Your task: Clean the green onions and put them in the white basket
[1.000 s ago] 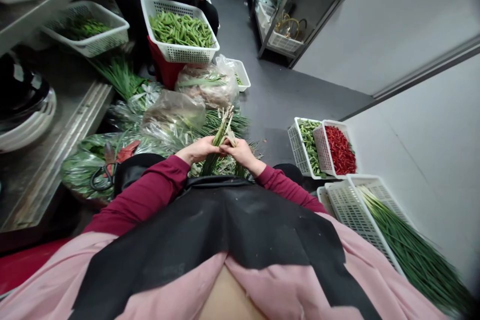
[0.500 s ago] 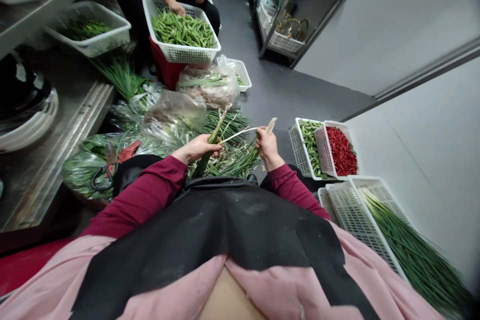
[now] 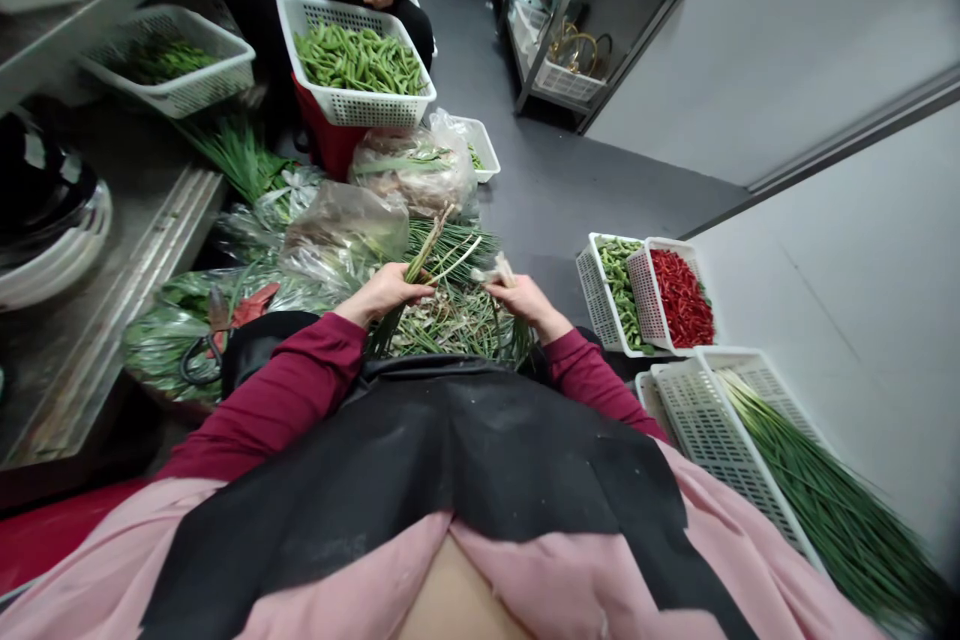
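My left hand is closed round a small bunch of green chives, whose pale root ends point up and away from me. My right hand is closed on a pale strip of chive skin, a little to the right of the bunch. Beneath both hands lies a heap of loose chives and trimmings on the floor in front of my black apron.
A white basket with long cleaned chives sits at my right, beside baskets of green chillies and red chillies. Plastic bags of greens lie ahead. Another person sits behind a basket of green pods. A steel shelf stands left.
My right hand pulled a pale strip off the bunch out to the right, then dropped lower and came back nearer the bunch. The left hand kept hold of the chives.
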The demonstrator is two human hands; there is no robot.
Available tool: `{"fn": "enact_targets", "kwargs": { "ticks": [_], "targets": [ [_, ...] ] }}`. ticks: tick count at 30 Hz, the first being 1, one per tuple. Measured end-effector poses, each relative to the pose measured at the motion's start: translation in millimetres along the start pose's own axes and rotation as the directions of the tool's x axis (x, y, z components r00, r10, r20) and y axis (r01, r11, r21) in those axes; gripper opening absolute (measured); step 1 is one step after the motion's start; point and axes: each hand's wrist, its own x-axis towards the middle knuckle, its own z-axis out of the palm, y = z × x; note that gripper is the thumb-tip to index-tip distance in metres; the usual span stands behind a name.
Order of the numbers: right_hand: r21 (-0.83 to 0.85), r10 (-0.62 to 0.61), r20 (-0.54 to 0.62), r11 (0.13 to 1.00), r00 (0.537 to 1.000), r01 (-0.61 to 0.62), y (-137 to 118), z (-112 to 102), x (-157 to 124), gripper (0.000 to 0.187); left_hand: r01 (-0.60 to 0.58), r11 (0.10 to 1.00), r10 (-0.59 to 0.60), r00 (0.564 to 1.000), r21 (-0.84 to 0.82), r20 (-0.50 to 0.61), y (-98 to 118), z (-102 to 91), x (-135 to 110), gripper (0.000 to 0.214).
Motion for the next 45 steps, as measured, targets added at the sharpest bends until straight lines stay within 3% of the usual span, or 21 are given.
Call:
{"fn": "enact_targets", "kwargs": {
  "ticks": [2,5,9,12,19,26,33,39,45],
  "targets": [
    [-0.045,-0.034,0.067,0.998,0.997,0.037,-1,24,-7,0.027,-0.011,1.000,0.010,1.000,0.014,0.020,-1,5.2,0,0.029],
    [0.153,-0.051,0.023,0.987,0.998,0.047,-9,49,-10,0.030,-0.006,1.000,0.006,0.996,-0.002,0.090,-4,13.5,0,0.029],
    [0.488,0.102,0.102,0.862,0.990,-0.139,-21,57,-9,0.032,0.041,0.989,-0.012,0.979,-0.142,0.205,-9,20.2,-2,0.028],
    [0.608,0.129,0.150,0.770,0.980,-0.194,-24,53,-10,0.034,0.115,0.956,-0.041,0.964,-0.272,0.262,-10,20.4,-3,0.028],
    [0.577,-0.019,0.090,0.816,0.996,-0.037,-20,48,-10,0.037,0.221,0.894,-0.072,0.930,-0.391,0.361,-9,17.8,-2,0.032],
    [0.319,-0.008,0.188,0.946,0.982,-0.053,-27,63,-17,0.029,0.245,0.905,-0.084,0.904,-0.348,0.418,-13,21.0,-1,0.033],
    [0.420,0.101,0.029,0.901,0.994,-0.104,-19,49,-11,0.029,0.220,0.920,-0.093,0.927,-0.325,0.362,-15,13.3,3,0.030],
    [0.535,0.096,0.114,0.833,0.989,-0.142,-17,35,-10,0.034,0.212,0.940,-0.083,0.902,-0.268,0.424,-14,8.0,4,0.031],
    [0.559,0.095,0.070,0.821,0.993,-0.118,-18,13,-10,0.034,0.130,0.956,-0.023,0.927,-0.262,0.375,-11,0.1,3,0.032]
  ]
}}
